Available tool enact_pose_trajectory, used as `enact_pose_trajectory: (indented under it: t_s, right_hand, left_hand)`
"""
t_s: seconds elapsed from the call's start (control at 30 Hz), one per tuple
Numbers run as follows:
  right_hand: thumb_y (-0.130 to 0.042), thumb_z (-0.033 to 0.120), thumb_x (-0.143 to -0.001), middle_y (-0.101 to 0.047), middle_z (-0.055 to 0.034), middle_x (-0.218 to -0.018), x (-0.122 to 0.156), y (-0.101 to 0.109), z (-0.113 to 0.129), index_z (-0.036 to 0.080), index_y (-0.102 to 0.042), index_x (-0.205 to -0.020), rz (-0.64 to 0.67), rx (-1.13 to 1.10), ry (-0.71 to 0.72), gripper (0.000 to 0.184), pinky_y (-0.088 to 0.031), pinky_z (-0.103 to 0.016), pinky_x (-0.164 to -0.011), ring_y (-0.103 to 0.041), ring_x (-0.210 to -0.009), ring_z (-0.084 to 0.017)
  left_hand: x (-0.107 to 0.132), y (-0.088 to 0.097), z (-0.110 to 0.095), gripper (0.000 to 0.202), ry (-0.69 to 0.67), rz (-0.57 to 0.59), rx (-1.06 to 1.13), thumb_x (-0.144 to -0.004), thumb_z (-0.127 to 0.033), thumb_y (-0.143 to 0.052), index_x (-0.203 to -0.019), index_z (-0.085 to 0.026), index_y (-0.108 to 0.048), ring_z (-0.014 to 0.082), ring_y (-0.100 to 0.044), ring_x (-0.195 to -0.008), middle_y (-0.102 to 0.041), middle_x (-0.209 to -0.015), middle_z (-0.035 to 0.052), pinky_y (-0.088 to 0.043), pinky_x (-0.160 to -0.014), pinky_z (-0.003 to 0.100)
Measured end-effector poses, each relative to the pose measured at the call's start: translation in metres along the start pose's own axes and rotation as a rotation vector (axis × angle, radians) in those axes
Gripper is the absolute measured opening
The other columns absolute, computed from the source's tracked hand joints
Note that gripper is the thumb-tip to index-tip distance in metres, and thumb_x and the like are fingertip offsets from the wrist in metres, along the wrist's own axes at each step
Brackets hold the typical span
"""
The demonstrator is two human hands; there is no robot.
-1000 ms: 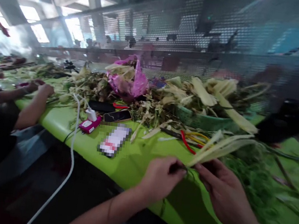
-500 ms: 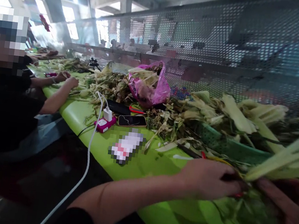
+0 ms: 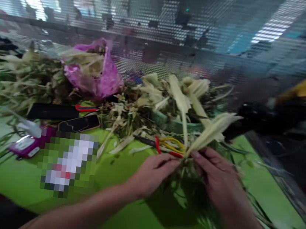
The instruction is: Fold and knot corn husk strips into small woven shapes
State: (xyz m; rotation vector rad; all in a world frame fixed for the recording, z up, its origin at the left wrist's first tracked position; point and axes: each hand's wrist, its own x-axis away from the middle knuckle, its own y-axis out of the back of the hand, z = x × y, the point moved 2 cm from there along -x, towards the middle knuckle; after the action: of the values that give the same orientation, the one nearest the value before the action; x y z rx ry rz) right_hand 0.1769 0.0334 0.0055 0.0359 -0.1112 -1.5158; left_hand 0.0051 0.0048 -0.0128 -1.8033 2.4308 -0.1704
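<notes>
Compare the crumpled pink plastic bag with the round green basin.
The crumpled pink plastic bag is soft and wrinkled; the round green basin has a stiff rim. The bag lies back left; the basin sits nearer, beyond the right hand gripping a pale leaf stalk. Both hold pale husks.

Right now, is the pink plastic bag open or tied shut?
Open: pale husks poke out of the mouth of the pink plastic bag.

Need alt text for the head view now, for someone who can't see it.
The left hand and right hand pinch the base of pale leaf strips over a green table. Behind lie red-handled cutters, a green basket, a pink bag and a phone.
</notes>
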Motion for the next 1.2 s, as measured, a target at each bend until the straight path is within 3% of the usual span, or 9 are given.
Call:
enact_pose_trajectory:
  t_s: [0.17,0.27,0.37,0.5,0.67,0.83,1.03,1.2]
  right_hand:
    - [-0.072,0.04,-0.074,-0.059,-0.0009,-0.072,0.012,-0.004,0.015,0.019,-0.07,-0.093,0.012,-0.04,0.027,0.028,-0.027,-0.023,-0.045,-0.035,-0.052,-0.009]
    - [-0.07,0.04,-0.076,-0.061,-0.0021,-0.075,0.022,-0.007,0.016,0.019,-0.071,-0.094,0.087,-0.027,0.037,0.029,-0.03,-0.023,-0.047,-0.038,-0.054,-0.01]
    - [-0.069,0.041,-0.077,-0.063,-0.0024,-0.078,0.026,-0.009,0.013,0.019,-0.07,-0.097,0.163,-0.03,0.021,0.029,-0.034,-0.024,-0.05,-0.042,-0.057,-0.011]
    - [-0.068,0.04,-0.078,-0.061,-0.0005,-0.075,0.025,-0.01,0.013,0.019,-0.068,-0.096,0.143,-0.003,0.052,0.028,-0.031,-0.023,-0.048,-0.039,-0.054,-0.009]
    - [-0.065,0.04,-0.081,-0.063,-0.0003,-0.086,0.027,-0.018,0.009,0.021,-0.065,-0.099,0.148,-0.046,0.053,0.027,-0.029,-0.022,-0.045,-0.035,-0.048,-0.006]
    - [-0.068,0.042,-0.077,-0.059,-0.0043,-0.095,0.032,-0.03,0.005,0.02,-0.062,-0.1,0.183,-0.084,0.032,0.032,-0.039,-0.022,-0.049,-0.047,-0.062,-0.011]
    - [-0.074,0.037,-0.071,-0.052,-0.0003,-0.078,0.033,-0.035,0.001,0.017,-0.058,-0.085,0.114,-0.081,0.005,0.029,-0.038,-0.02,-0.048,-0.042,-0.06,-0.01]
    - [-0.072,0.028,-0.069,-0.049,0.0016,-0.069,0.031,-0.033,-0.001,0.016,-0.057,-0.073,0.102,-0.072,-0.008,0.02,-0.035,-0.02,-0.047,-0.04,-0.056,-0.009]
  left_hand:
    - [0.002,-0.007,0.005,0.031,0.264,0.046,0.399,-0.079,-0.045,-0.062,-0.084,-0.015,-0.07,0.018,-0.061,-0.074,-0.068,-0.077,0.0058,-0.047,-0.073,0.03]
    - [0.002,-0.005,0.007,0.025,0.359,0.062,0.464,-0.073,-0.037,-0.07,-0.085,-0.016,-0.069,0.0168,-0.063,-0.069,-0.068,-0.074,0.005,-0.047,-0.067,0.028]
    - [0.001,0.0,0.003,0.025,0.309,0.1,0.436,-0.071,-0.033,-0.073,-0.085,-0.014,-0.067,0.0151,-0.063,-0.069,-0.068,-0.075,0.0051,-0.048,-0.069,0.027]
    - [0.0,0.005,-0.003,0.026,0.198,0.183,0.317,-0.071,-0.035,-0.075,-0.081,-0.013,-0.066,0.0135,-0.061,-0.071,-0.067,-0.076,0.005,-0.046,-0.076,0.027]
    - [-0.005,0.01,-0.007,0.027,0.08,0.056,0.22,-0.069,-0.035,-0.076,-0.081,-0.013,-0.064,0.0109,-0.055,-0.071,-0.062,-0.076,0.0015,-0.042,-0.073,0.024]
    - [-0.008,0.013,-0.006,0.028,0.009,-0.042,0.187,-0.069,-0.036,-0.075,-0.08,-0.014,-0.063,0.0101,-0.052,-0.069,-0.06,-0.074,0.0004,-0.04,-0.07,0.023]
    - [-0.007,0.01,-0.002,0.03,0.009,-0.055,0.251,-0.064,-0.035,-0.079,-0.077,-0.014,-0.062,0.0108,-0.053,-0.073,-0.06,-0.075,-0.0004,-0.04,-0.073,0.024]
    - [-0.006,0.007,0.001,0.026,0.038,-0.043,0.278,-0.067,-0.032,-0.078,-0.078,-0.014,-0.062,0.0089,-0.05,-0.07,-0.059,-0.075,-0.0009,-0.038,-0.069,0.021]
